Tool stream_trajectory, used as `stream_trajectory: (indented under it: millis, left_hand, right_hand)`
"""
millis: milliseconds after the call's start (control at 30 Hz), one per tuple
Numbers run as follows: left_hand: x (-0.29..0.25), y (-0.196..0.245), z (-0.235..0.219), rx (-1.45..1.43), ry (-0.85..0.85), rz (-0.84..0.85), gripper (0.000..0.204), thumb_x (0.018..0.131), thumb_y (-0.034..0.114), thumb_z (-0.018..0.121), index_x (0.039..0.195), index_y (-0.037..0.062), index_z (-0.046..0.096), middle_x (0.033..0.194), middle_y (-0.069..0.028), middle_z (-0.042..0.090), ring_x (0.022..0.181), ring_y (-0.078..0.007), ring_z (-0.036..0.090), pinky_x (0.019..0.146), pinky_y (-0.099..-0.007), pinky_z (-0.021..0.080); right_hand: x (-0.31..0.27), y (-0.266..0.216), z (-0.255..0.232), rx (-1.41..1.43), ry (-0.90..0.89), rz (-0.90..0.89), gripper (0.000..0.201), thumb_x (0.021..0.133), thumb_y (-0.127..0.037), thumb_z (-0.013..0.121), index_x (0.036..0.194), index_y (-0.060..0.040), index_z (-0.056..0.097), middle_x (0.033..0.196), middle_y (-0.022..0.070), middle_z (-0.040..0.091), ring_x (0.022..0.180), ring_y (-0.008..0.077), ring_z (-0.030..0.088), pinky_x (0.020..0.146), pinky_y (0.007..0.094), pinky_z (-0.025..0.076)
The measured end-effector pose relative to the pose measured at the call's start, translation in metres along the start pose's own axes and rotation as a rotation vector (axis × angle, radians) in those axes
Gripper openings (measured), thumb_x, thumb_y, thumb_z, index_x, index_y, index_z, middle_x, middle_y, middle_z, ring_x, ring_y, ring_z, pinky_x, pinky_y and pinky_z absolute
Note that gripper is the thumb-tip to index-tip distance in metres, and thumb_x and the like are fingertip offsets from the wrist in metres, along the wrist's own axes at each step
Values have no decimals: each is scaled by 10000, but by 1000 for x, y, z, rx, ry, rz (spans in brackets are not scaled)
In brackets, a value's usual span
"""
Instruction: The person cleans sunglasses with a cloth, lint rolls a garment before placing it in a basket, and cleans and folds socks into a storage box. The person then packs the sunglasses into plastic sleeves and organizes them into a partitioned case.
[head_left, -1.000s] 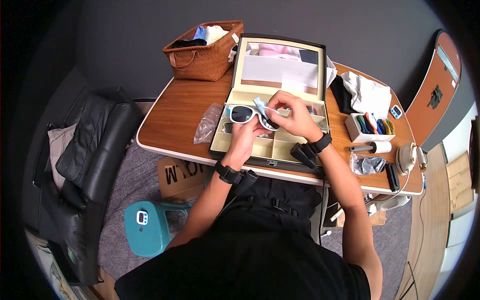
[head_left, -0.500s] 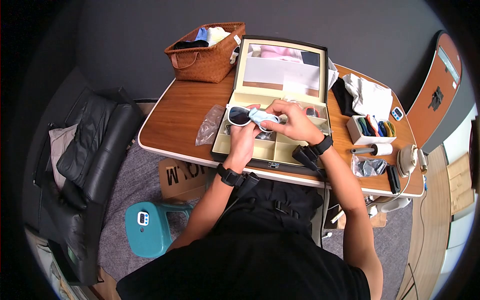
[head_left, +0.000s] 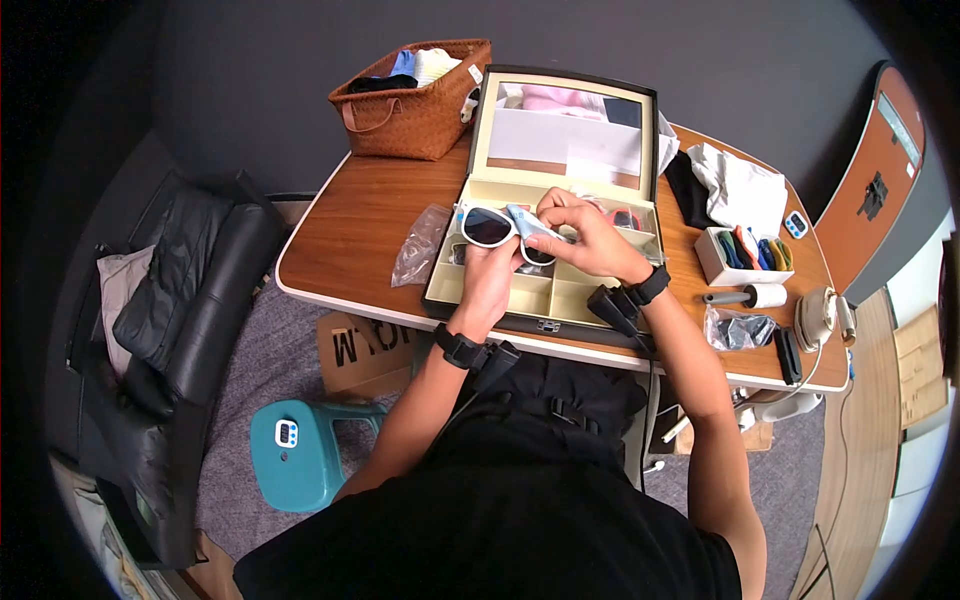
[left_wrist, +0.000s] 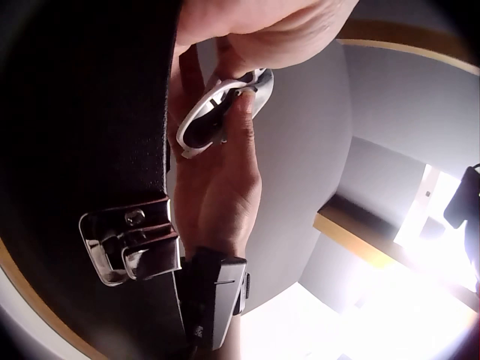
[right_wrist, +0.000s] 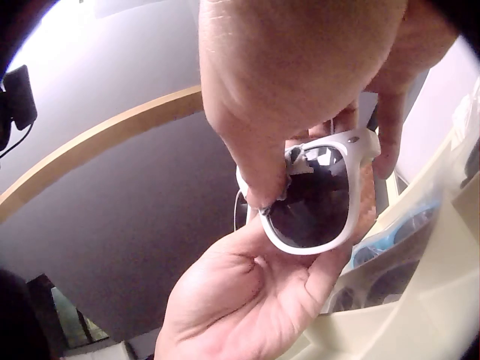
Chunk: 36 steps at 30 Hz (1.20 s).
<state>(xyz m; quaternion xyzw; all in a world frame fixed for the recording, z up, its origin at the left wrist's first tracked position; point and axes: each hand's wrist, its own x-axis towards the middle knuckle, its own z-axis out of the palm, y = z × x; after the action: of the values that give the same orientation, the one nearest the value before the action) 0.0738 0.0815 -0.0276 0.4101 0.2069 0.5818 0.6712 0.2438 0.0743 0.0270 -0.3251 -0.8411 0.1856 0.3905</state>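
Observation:
White-framed sunglasses (head_left: 488, 228) with dark lenses are held up over an open storage box (head_left: 500, 321) in the head view. My left hand (head_left: 484, 285) grips them from below near the bridge. My right hand (head_left: 590, 240) pinches a light blue cloth (head_left: 522, 220) against the right-hand lens, partly hiding it. From the right wrist, one lens of the sunglasses (right_wrist: 311, 214) faces the camera, the left hand (right_wrist: 240, 300) under the frame and the right thumb at its edge. Red glasses (head_left: 625, 219) lie in a rear right compartment of the box.
A clear plastic bag (head_left: 420, 246) lies left of the box, and a woven basket (head_left: 400, 130) of clothes stands behind it. To the right are a white box of rolled fabrics (head_left: 715, 262), a lint roller (head_left: 765, 295), folded white cloth (head_left: 740, 190) and a handheld steamer (head_left: 815, 315).
The blue cloth shifts over the right-hand lens, spreading across it half a second ago and now bunched nearer the bridge. The left hand keeps its grip on the sunglasses.

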Motion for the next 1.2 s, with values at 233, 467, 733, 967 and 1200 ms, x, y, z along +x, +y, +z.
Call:
stream_trajectory:
  millis: [233, 467, 733, 967, 1200]
  left_hand:
    - [2, -7, -7, -10, -48, -52, 245, 965, 34, 526, 1202, 11, 584, 1121, -67, 631, 988, -150, 642, 812, -314, 563]
    - [2, -3, -4, 8, -19, -54, 275, 993, 65, 479, 1258, 12, 533, 1116, -88, 616, 984, -159, 639, 813, -332, 566]
    - [5, -5, -6, 52, -66, -46, 244, 1025, 137, 467, 1205, -3, 552, 1103, -115, 646, 982, -207, 664, 841, -374, 564]
    - [1, 0, 0, 27, -67, -50, 248, 1020, 138, 481, 1185, -20, 578, 1101, -128, 656, 972, -210, 673, 833, -372, 576]
    - [2, -2, -3, -35, -53, -31, 224, 1008, 81, 455, 1152, -28, 587, 1070, -111, 656, 947, -210, 670, 794, -370, 590]
  right_hand:
    - [0, 3, 0, 7, 27, 134, 288, 951, -222, 625, 844, 45, 641, 764, 79, 496, 753, 185, 485, 712, 310, 404]
    - [-1, 4, 0, 110, 326, 46, 245, 929, -206, 646, 853, 25, 675, 797, 72, 533, 776, 171, 512, 715, 300, 412]
    - [-1, -2, 0, 28, 145, 6, 311, 757, -44, 722, 621, -41, 442, 939, 52, 560, 890, 178, 530, 797, 308, 416]
    - [2, -11, -2, 87, 145, 117, 178, 786, -88, 748, 789, -35, 578, 1005, 64, 607, 955, 206, 589, 868, 341, 468]
    - [2, -8, -3, -19, 74, -29, 193, 823, -155, 745, 956, -26, 692, 983, 92, 646, 929, 223, 620, 851, 321, 476]
